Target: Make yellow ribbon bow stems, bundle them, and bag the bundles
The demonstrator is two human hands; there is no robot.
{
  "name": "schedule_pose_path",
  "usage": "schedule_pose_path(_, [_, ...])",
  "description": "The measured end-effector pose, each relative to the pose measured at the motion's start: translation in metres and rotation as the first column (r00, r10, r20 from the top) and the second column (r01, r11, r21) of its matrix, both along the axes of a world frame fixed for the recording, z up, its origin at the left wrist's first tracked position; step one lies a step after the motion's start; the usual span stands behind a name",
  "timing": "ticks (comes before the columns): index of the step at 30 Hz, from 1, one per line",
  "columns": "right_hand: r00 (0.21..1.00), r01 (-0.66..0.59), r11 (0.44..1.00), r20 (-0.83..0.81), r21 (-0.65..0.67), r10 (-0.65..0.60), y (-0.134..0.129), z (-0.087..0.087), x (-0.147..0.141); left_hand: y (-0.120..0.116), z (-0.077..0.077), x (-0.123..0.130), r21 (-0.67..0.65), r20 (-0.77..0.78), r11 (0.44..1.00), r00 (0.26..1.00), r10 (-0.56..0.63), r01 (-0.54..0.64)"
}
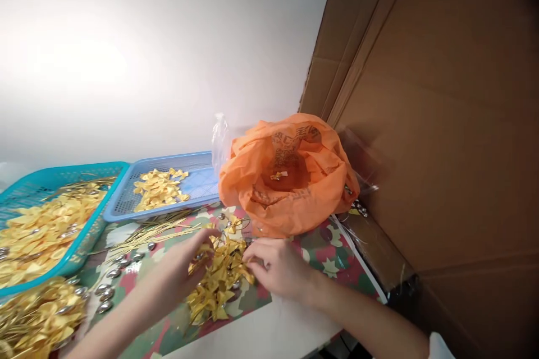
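A pile of yellow ribbon bows, some with small silver bells, lies on the patterned table cover between my hands. At the pile's left side, my left hand curls its fingers around a yellow ribbon bow. My right hand is at the pile's right edge, thumb and fingers drawn together by the bows. What its fingertips pinch, if anything, is too small to make out. Just beyond the hands stands an open orange plastic bag, with a small bow inside it.
A teal basket of yellow bows and a blue tray with more bows stand at the left. Gold ties, several silver bells and another bow pile lie nearer. Large cardboard walls off the right side.
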State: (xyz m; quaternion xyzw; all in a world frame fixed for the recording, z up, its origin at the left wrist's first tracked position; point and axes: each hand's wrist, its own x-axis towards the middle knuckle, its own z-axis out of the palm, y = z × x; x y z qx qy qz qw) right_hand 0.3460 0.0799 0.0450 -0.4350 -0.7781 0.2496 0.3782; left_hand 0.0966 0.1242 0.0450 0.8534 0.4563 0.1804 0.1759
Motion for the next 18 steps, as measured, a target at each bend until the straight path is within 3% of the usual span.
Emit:
schedule_pose_path(2, [0.986, 0.144, 0.985, 0.075, 0.099, -0.152, 0.023, 0.023, 0.019, -0.011, -0.021, -0.007, 0.016, -0.051, 0.999, 0.998, -0.028, 0.028])
schedule_pose_path(3, [0.947, 0.275, 0.954, 0.135, 0.123, -0.29, 0.039, 0.036, 0.031, -0.015, -0.025, -0.009, 0.043, -0.074, 0.999, 0.997, -0.028, 0.031])
schedule_pose_path(5, [0.796, 0.481, 0.869, 0.359, 0.113, -0.487, 0.077, 0.056, 0.049, -0.021, -0.023, -0.012, 0.081, -0.11, 0.996, 0.994, -0.014, 0.023])
schedule_pose_path(6, [0.729, 0.518, 0.853, 0.488, 0.063, -0.48, 0.096, 0.061, 0.055, -0.024, -0.019, -0.015, 0.078, -0.129, 0.997, 0.992, -0.012, 0.022])
schedule_pose_path(10, [0.721, 0.524, 0.85, 0.558, -0.051, -0.411, 0.147, 0.052, 0.056, -0.03, 0.002, -0.037, -0.047, -0.213, 0.999, 0.976, -0.034, 0.025])
schedule_pose_path(13, [0.739, 0.531, 0.847, 0.491, -0.004, -0.461, 0.143, 0.054, 0.054, -0.033, 0.011, -0.063, -0.135, -0.228, 0.991, 0.973, -0.03, -0.001])
schedule_pose_path(16, [0.786, 0.5, 0.861, 0.366, 0.098, -0.498, 0.107, 0.077, 0.047, -0.034, 0.011, -0.08, -0.183, -0.173, 0.983, 0.985, -0.016, -0.016])
schedule_pose_path(18, [0.887, 0.408, 0.905, 0.182, 0.124, -0.425, 0.076, 0.089, 0.031, -0.035, 0.009, -0.082, -0.198, -0.142, 0.98, 0.99, -0.01, -0.019])
